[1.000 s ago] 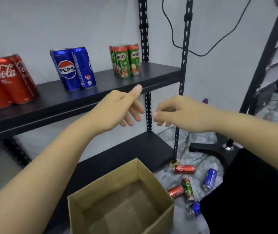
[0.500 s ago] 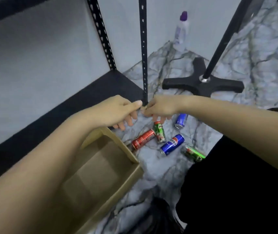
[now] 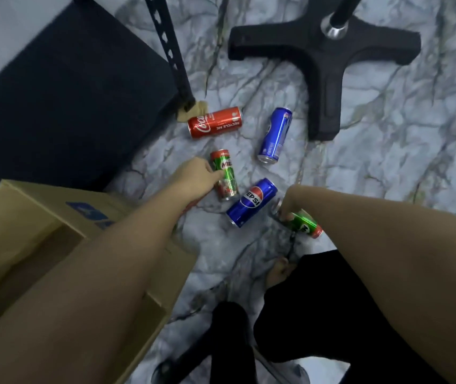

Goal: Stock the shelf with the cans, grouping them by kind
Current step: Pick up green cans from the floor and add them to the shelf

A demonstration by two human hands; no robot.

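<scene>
Open brown cardboard box (image 3: 41, 245) under the left forearm, black cross-shaped stand base (image 3: 324, 51) beyond it, left hand (image 3: 196, 178) closing on a green Milo can (image 3: 224, 177) lying on the marble floor (image 3: 387, 162), right hand (image 3: 290, 202) gripping a second green Milo can (image 3: 305, 224), blue Pepsi can (image 3: 251, 202) between them.

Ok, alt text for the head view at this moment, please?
Looking down at a marble floor, the left hand grips one lying Milo can while the right hand closes on another Milo can. A Coca-Cola can and two Pepsi cans lie loose beside an open cardboard box.
</scene>
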